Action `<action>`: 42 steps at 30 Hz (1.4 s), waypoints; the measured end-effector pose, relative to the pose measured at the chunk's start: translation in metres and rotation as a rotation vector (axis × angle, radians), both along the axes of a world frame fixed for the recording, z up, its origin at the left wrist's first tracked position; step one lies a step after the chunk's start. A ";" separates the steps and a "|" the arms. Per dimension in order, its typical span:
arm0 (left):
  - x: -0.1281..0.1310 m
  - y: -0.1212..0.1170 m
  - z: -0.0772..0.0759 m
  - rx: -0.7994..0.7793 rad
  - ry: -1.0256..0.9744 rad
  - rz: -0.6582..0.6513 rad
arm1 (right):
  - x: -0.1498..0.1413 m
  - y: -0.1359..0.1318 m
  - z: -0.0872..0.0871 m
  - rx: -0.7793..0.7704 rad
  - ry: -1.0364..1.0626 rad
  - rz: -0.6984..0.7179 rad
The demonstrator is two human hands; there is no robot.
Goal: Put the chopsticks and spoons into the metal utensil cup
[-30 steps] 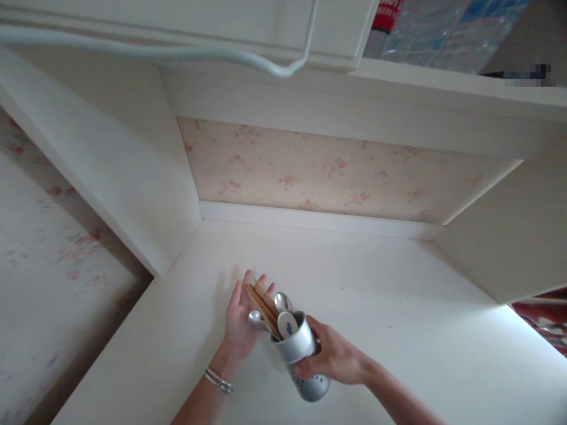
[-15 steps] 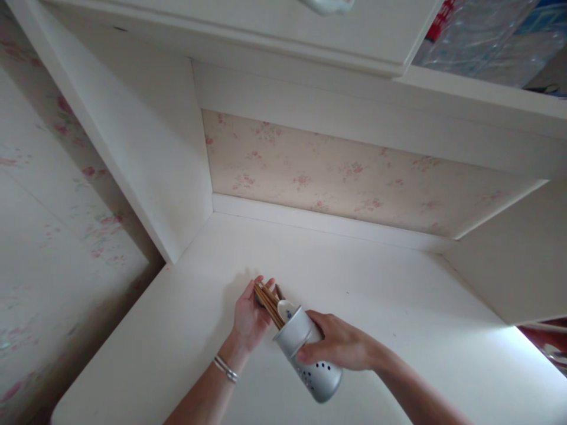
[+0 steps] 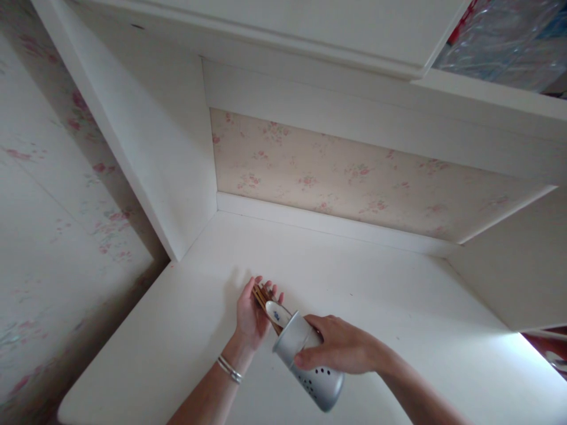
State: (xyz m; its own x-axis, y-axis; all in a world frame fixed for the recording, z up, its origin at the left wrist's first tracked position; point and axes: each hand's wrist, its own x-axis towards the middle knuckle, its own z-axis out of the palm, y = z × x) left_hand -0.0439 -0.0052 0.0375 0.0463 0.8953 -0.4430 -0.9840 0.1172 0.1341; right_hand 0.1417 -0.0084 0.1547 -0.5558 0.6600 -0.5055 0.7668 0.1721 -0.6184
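My right hand [image 3: 341, 348] grips a silver metal utensil holder [image 3: 310, 369] with small holes, tipped so its mouth points toward the left. Wooden chopsticks [image 3: 262, 297] and a white ceramic spoon [image 3: 278, 313] with a blue mark slide out of the holder's mouth. My left hand [image 3: 251, 316], a bracelet on its wrist, curls its fingers around those chopsticks and spoons just above the white counter [image 3: 186, 348].
The counter sits in a white niche with a floral-papered back wall [image 3: 345, 177]. A white side panel [image 3: 155, 153] stands at the left, another at the right, and an upper cabinet [image 3: 274, 29] hangs overhead. Plastic-wrapped bottles [image 3: 509, 35] are at top right.
The holder has tipped further over toward the left. My left hand went from open, flat under the utensils, to fingers closed around them. The view shifted slightly.
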 end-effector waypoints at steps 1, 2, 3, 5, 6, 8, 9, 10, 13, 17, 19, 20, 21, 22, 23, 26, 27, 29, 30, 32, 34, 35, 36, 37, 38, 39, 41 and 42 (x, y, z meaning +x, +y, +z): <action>0.001 -0.001 0.002 -0.006 0.001 -0.025 | 0.000 0.001 0.004 -0.023 -0.029 0.019; 0.002 -0.002 0.004 -0.009 0.005 -0.054 | 0.001 0.003 0.008 -0.040 -0.057 0.040; 0.003 -0.003 0.006 -0.005 0.015 -0.078 | 0.001 0.005 0.012 -0.049 -0.082 0.061; 0.005 -0.005 0.008 0.021 0.044 -0.102 | 0.002 0.007 0.018 -0.047 -0.121 0.085; 0.006 -0.006 0.009 0.040 0.059 -0.106 | 0.002 0.008 0.019 -0.050 -0.132 0.089; 0.008 -0.008 0.009 0.072 0.082 -0.107 | 0.001 0.010 0.021 -0.063 -0.133 0.089; 0.008 -0.009 0.009 0.086 0.094 -0.106 | 0.001 0.010 0.021 -0.064 -0.129 0.090; 0.009 -0.009 0.009 0.099 0.107 -0.105 | 0.000 0.010 0.020 -0.064 -0.123 0.093; 0.011 -0.009 0.008 0.111 0.186 -0.095 | -0.001 0.011 0.018 -0.078 -0.113 0.107; 0.012 -0.006 0.003 0.058 0.280 -0.063 | -0.003 0.008 0.013 -0.089 -0.103 0.104; 0.010 -0.004 0.001 0.055 0.287 -0.028 | -0.002 0.004 0.011 -0.088 -0.084 0.105; 0.009 -0.002 0.000 0.055 0.287 -0.010 | -0.002 0.003 0.010 -0.087 -0.080 0.105; 0.007 -0.001 -0.001 0.052 0.289 0.005 | -0.001 0.000 0.010 -0.088 -0.082 0.103; 0.005 0.001 -0.002 0.049 0.291 0.020 | 0.000 -0.002 0.009 -0.091 -0.091 0.101; 0.003 0.002 -0.002 0.046 0.290 0.036 | 0.001 -0.004 0.009 -0.096 -0.099 0.099; -0.004 0.007 -0.004 0.044 0.257 0.070 | 0.005 -0.010 0.006 -0.121 -0.098 0.089; -0.006 0.009 -0.004 0.042 0.242 0.074 | 0.007 -0.012 0.005 -0.122 -0.089 0.088; -0.009 0.011 -0.004 0.034 0.218 0.073 | 0.011 -0.015 0.003 -0.116 -0.069 0.090; -0.011 0.012 -0.005 0.027 0.207 0.071 | 0.014 -0.016 0.001 -0.111 -0.062 0.093; -0.013 0.014 -0.005 0.018 0.188 0.081 | 0.020 -0.018 -0.002 -0.104 -0.050 0.098; -0.015 0.014 -0.006 0.010 0.174 0.097 | 0.026 -0.018 -0.005 -0.122 -0.025 0.097; -0.015 0.014 -0.007 0.007 0.172 0.102 | 0.030 -0.018 -0.007 -0.146 -0.002 0.094; -0.016 0.014 -0.007 0.008 0.173 0.107 | 0.033 -0.018 -0.010 -0.176 0.028 0.089; -0.016 0.014 -0.007 0.010 0.176 0.109 | 0.037 -0.018 -0.012 -0.208 0.064 0.081; -0.016 0.015 -0.007 0.012 0.181 0.109 | 0.041 -0.019 -0.015 -0.236 0.103 0.072; -0.017 0.016 -0.007 0.014 0.189 0.110 | 0.045 -0.019 -0.018 -0.263 0.142 0.064; -0.018 0.019 -0.005 0.014 0.214 0.110 | 0.052 -0.022 -0.027 -0.309 0.224 0.049; -0.019 0.020 -0.005 0.014 0.228 0.108 | 0.056 -0.023 -0.031 -0.334 0.267 0.043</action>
